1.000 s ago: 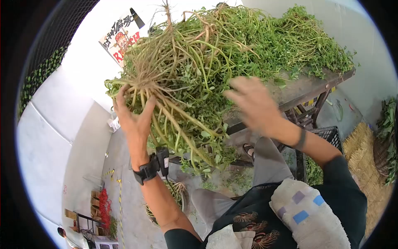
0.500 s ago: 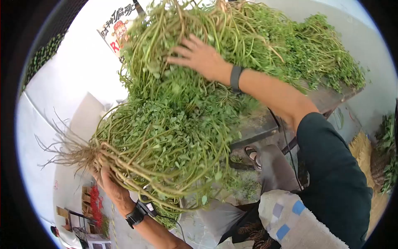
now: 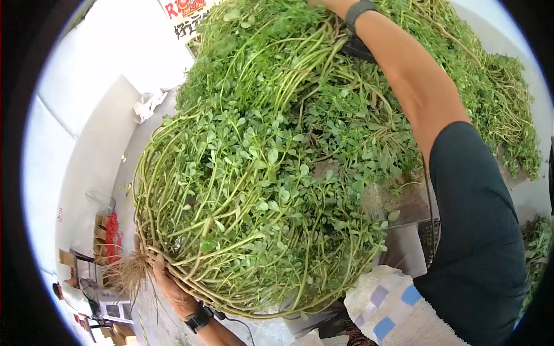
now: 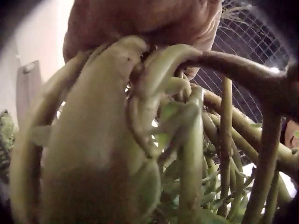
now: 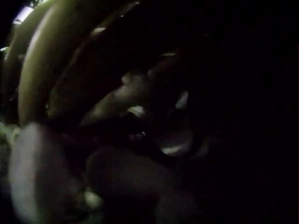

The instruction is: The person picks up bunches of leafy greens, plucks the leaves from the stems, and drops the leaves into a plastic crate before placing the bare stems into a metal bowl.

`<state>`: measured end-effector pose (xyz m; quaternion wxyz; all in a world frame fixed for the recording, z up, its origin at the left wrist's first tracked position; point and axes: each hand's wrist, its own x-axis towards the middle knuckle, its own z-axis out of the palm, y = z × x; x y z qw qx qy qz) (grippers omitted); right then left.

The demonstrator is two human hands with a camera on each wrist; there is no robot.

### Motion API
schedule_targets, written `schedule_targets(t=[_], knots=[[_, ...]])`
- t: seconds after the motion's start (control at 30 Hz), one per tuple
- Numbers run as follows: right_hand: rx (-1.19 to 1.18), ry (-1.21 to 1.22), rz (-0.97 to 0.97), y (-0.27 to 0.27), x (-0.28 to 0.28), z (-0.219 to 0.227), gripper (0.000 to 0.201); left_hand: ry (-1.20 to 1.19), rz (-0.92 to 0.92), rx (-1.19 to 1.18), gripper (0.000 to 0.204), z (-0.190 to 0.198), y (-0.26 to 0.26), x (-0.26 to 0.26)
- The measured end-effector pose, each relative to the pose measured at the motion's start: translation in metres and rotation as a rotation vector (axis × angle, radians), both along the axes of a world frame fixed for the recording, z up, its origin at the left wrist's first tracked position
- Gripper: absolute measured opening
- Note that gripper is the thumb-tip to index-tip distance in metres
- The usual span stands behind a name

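Low on the left in the head view, my left hand [image 3: 172,294] grips a large purslane plant [image 3: 248,190] by its stem bases, just beside the brown roots [image 3: 128,271]. Its long stems arch to the right in a wide leafy mass. Close up in the left wrist view, thick green stems [image 4: 93,140] run down from the hand. My right arm reaches far over the heap of greens [image 3: 277,52]; the right hand [image 3: 334,4] is mostly cut off by the top edge. Dark stems [image 5: 37,65] and leaves fill the right wrist view, where its fingers are hidden.
More greens [image 3: 502,104] lie along the table [image 3: 404,202] to the right. A dark cord hangs beside the right arm. At the far left, a person [image 3: 72,300] is near cardboard boxes. A towel [image 3: 386,305] hangs over my chest.
My left hand has moved down and left, swinging the plant's roots down with it and spreading its stems out. The right hand has gone from above the table's edge forward into the heap.
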<state>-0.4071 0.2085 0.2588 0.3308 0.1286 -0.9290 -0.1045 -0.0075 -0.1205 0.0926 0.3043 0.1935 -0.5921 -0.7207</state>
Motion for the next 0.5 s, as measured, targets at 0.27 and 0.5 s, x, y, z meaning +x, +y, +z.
schedule_targets(t=[0.27,0.5], knots=[[0.035,0.119,-0.02,0.005,0.04,-0.016,0.069,0.202,-0.039,0.146,0.055,-0.022,0.001,0.011],[-0.095,-0.172,0.162,0.028,0.112,-0.006,0.078,0.307,0.018,0.027,0.044,0.014,0.022,0.027]])
